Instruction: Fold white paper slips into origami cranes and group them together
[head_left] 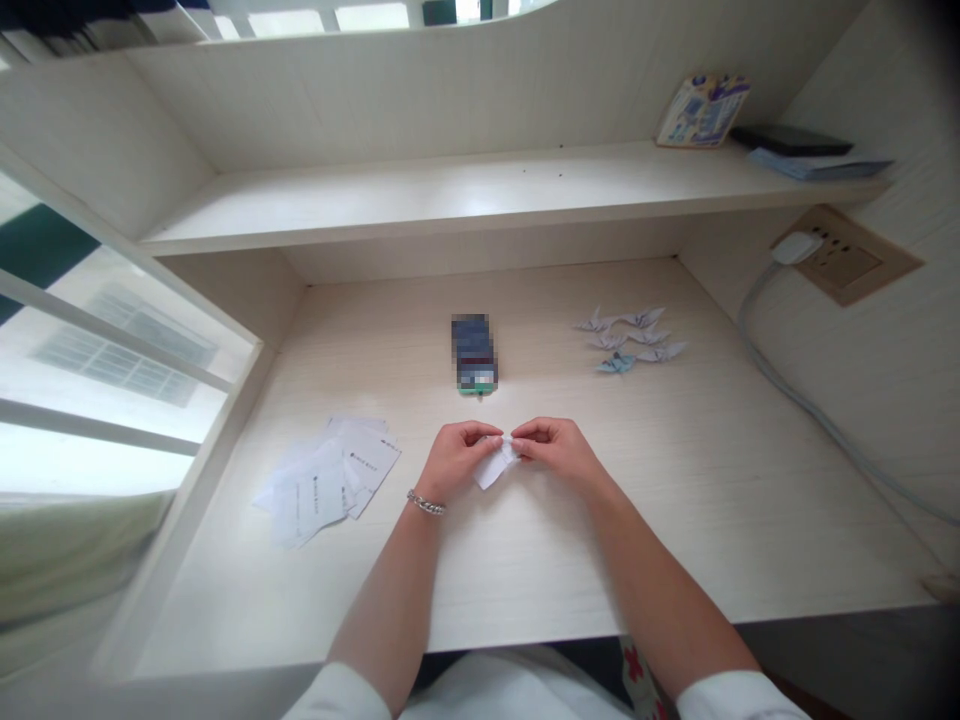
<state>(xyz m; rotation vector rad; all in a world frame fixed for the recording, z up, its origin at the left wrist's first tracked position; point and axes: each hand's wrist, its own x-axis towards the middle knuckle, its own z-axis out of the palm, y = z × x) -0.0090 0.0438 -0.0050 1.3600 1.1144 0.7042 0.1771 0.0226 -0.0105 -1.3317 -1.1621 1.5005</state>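
A small folded piece of white paper (495, 467) is pinched between both hands just above the desk. My left hand (457, 455), with a chain bracelet (426, 503) at the wrist, is closed on its upper left part. My right hand (551, 448) is closed on the paper's upper right part. Fingers cover the top of the paper, so its folds there are hidden. Beyond the hands lies a phone (474, 352), its screen pixelated. Loose printed paper sheets (322, 490) overlap to the left of my left hand.
Several folded paper cranes (630, 340), one of them bluish, sit at the back right of the desk (360, 340). A shelf (420, 200) above holds a small box (703, 110) and a dark flat object (791, 140). A cable (806, 405) runs down from the wall socket (847, 255).
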